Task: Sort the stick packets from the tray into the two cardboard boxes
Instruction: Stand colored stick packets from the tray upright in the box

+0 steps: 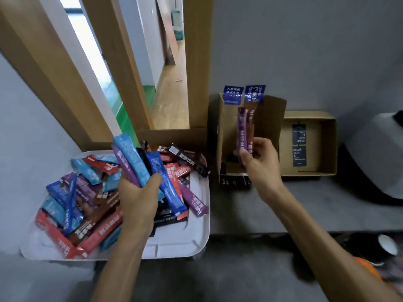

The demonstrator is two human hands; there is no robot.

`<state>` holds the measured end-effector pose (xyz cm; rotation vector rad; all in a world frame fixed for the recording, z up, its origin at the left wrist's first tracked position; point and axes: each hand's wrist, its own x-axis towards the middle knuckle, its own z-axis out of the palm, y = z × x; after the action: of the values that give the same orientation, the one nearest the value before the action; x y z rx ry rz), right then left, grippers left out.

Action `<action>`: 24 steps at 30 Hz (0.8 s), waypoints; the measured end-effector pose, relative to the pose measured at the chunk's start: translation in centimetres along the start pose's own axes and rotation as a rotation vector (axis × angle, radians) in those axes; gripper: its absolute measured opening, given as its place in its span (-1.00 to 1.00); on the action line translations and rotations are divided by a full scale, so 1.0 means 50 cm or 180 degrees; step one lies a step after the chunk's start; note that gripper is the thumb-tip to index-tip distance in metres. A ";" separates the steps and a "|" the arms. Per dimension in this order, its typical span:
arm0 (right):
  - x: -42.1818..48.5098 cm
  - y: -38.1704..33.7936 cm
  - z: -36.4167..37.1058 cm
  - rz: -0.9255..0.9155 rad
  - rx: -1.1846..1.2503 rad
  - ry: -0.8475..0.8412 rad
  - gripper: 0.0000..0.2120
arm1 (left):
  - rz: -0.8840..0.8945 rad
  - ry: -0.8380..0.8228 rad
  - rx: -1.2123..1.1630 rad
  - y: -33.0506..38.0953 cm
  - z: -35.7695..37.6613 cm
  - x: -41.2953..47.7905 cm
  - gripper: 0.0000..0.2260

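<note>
A white tray (185, 240) at lower left holds a heap of several stick packets (87, 205) in blue, red, purple, brown and black. My left hand (139, 192) is above the tray, shut on a fanned bundle of blue and purple packets (135, 160). My right hand (259, 158) is over the tall open cardboard box (272, 118), shut on a purple and a brown packet (245, 131) held upright. Dark packets lie at that box's bottom. A flat cardboard box (327, 131) to its right holds dark packets.
A wood-framed mirror (135, 62) leans against the grey wall behind the tray. A white and black rounded object (375, 158) sits at far right. A dark cup (388, 245) and something orange (368, 269) lie at lower right on the grey surface.
</note>
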<state>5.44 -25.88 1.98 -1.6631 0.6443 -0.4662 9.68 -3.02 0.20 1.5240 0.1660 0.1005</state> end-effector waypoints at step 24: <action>0.138 0.078 0.045 0.0029 -0.1019 -0.0786 -0.63 | -0.0323 0.0616 -0.0050 -0.029 0.066 -0.103 -0.55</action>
<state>11.52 -29.06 -2.58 -1.9808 0.5627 -0.1497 5.11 -7.19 -0.87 1.4866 0.3954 0.1680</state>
